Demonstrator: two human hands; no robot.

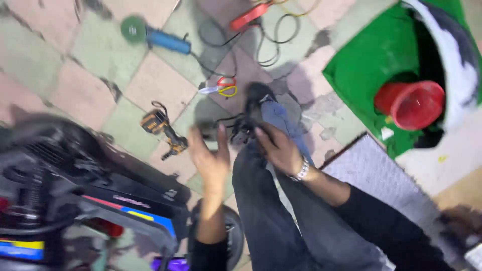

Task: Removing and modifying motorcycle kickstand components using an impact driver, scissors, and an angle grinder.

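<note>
Both hands (246, 150) hover near a drill (163, 131), open tiles (100, 55) beyond.

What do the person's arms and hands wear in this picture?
Both arms have black long sleeves. The right hand is bare, with a silver metal bracelet at the wrist. The left hand is bare too, with no ring, watch or glove that the blurred picture shows.

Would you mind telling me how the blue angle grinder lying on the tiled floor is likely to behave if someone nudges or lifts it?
The angle grinder has a rounded blue body, so a sideways nudge may roll it a little, though its green disc would probably stop it. It looks rigid and likely head-heavy. Its black cord trails loosely and would probably drag.
</note>
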